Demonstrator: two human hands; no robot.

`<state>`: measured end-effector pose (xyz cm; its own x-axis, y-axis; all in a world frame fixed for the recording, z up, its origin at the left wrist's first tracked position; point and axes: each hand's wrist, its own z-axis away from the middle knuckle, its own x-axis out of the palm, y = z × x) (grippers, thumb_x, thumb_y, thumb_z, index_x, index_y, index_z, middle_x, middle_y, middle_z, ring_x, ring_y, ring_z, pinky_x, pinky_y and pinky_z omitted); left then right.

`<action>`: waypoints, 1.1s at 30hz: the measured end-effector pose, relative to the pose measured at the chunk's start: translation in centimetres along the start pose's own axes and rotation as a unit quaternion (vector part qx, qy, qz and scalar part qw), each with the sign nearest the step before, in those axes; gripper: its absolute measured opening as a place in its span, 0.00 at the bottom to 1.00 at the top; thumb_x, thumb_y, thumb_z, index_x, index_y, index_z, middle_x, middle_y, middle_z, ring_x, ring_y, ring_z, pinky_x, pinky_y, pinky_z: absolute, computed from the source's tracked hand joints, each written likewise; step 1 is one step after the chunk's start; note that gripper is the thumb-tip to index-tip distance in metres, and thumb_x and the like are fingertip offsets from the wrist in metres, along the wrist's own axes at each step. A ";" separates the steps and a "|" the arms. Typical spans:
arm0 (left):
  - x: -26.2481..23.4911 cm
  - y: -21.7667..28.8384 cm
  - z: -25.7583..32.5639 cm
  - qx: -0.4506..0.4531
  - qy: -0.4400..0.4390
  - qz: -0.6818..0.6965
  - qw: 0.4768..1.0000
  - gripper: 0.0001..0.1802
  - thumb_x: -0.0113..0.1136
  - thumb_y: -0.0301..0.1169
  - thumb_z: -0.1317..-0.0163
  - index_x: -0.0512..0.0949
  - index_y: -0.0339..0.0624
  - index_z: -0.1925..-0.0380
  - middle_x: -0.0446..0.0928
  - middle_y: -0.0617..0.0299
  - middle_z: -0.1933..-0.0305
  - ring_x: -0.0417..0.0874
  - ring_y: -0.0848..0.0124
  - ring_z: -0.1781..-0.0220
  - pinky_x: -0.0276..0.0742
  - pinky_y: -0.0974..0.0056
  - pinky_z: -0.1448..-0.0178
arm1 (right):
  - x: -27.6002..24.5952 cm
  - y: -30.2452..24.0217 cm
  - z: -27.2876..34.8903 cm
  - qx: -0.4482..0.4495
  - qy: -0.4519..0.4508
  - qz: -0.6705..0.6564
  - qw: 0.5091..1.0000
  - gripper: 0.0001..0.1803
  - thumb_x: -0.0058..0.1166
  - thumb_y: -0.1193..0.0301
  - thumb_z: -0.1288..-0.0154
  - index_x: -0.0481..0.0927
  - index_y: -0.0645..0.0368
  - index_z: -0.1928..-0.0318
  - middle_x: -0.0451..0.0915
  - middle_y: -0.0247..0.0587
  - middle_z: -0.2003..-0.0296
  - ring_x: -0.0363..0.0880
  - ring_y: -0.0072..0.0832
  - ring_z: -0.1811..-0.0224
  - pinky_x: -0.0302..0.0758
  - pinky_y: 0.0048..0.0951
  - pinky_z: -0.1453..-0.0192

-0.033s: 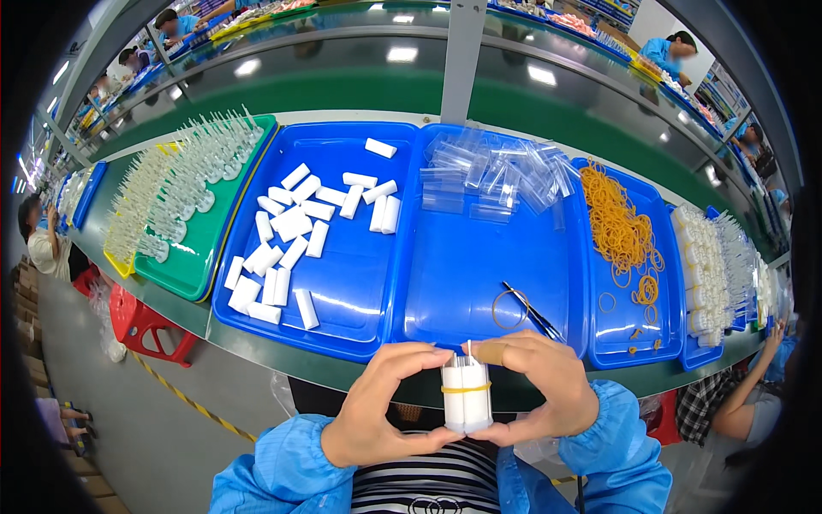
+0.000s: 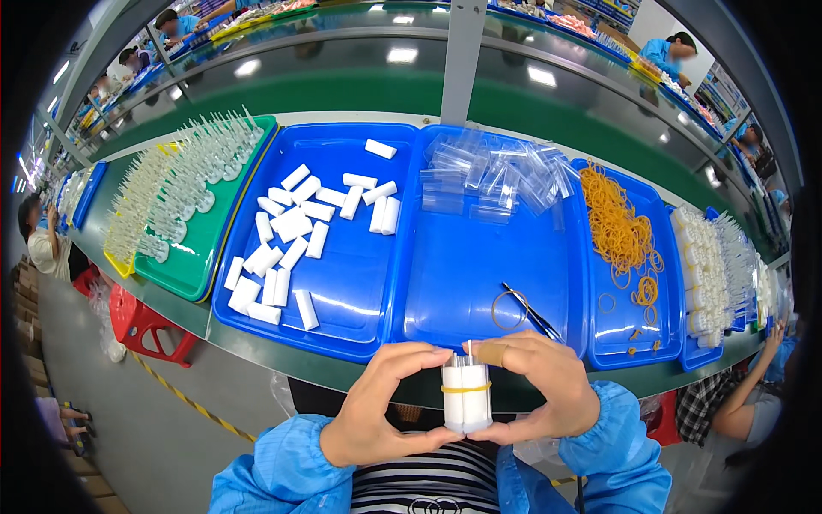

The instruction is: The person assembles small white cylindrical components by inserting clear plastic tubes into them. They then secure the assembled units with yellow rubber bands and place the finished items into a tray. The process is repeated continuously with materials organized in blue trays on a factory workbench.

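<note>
Between my left hand [image 2: 381, 407] and my right hand [image 2: 544, 385] is an upright banded white bundle [image 2: 467, 409], held just beyond the front of my striped top. It looks like two white cylinders side by side, with clear plastic edges above their tops. A yellow rubber band [image 2: 467, 389] goes round its middle. My thumbs press at its bottom end and my forefingers at its top, one hand on each side. Past my right hand, black tweezers [image 2: 533, 313] lie in a blue tray [image 2: 479, 287], beside a single loose rubber band [image 2: 495, 310].
Clear plastic sleeves [image 2: 497, 171] lie at that tray's far end. The tray to its left [image 2: 351, 291] holds scattered white cylinders [image 2: 291, 224]; one to its right holds a heap of rubber bands [image 2: 621, 218]. Clear stemmed pieces [image 2: 193, 176] stand far left, white bundles [image 2: 698, 274] far right.
</note>
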<state>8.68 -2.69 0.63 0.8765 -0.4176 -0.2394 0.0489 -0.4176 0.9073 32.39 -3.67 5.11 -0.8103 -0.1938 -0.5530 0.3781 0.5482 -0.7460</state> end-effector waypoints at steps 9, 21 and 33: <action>1.0 -0.3 1.0 -0.009 0.025 0.119 0.993 0.43 0.83 0.27 0.58 0.70 0.33 0.41 0.72 0.51 0.44 0.79 0.61 0.41 0.75 0.58 0.33 | 0.1 -0.4 0.9 0.043 -0.015 -0.039 0.998 0.40 0.79 0.69 0.57 0.76 0.67 0.42 0.82 0.50 0.48 0.83 0.43 0.50 0.79 0.36 0.46; 1.7 0.8 -0.3 -0.235 0.004 0.351 0.906 0.40 0.71 0.22 0.41 0.59 0.32 0.32 0.71 0.50 0.36 0.75 0.62 0.35 0.75 0.58 0.33 | 0.8 -0.7 0.2 -0.049 0.016 0.119 0.992 0.35 0.74 0.72 0.56 0.75 0.64 0.44 0.73 0.52 0.36 0.78 0.44 0.45 0.76 0.39 0.46; 1.3 1.3 -0.6 -0.301 -0.111 0.376 0.869 0.30 0.49 0.40 0.24 0.61 0.31 0.30 0.73 0.46 0.36 0.76 0.60 0.34 0.69 0.55 0.29 | 0.8 0.5 1.2 -0.057 0.077 0.053 0.994 0.40 0.81 0.70 0.66 0.76 0.60 0.47 0.80 0.43 0.51 0.80 0.40 0.52 0.79 0.39 0.49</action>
<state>10.18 -3.32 1.72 0.6580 -0.5632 0.4998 -0.1986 0.5104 0.8367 32.42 -4.55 3.83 -0.8309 -0.0069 -0.5563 0.4196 0.6488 -0.6348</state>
